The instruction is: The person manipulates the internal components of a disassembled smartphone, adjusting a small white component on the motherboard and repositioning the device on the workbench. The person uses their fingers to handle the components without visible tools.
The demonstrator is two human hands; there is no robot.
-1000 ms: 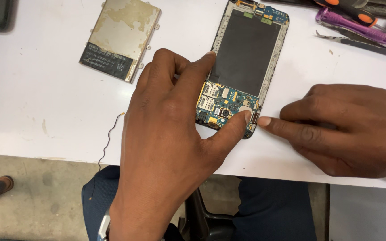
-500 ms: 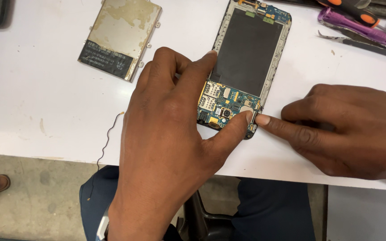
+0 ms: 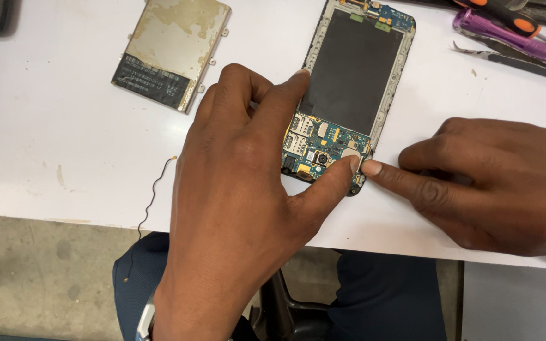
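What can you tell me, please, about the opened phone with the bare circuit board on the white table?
The opened phone lies flat on the white table, back cover off. A pale frame surrounds a large dark panel; a blue-green circuit board with metal card slots and a small round silver part fills the near end, and a smaller board strip the far end. The left hand touches its edge with a fingertip and the board with the thumb; the right hand presses a fingertip against the near corner.

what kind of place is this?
Likely a phone repair bench. An opened phone with its circuit board bare lies on a white table under both hands, a removed metal plate lies beside it, and screwdrivers and tweezers are at the far edge.
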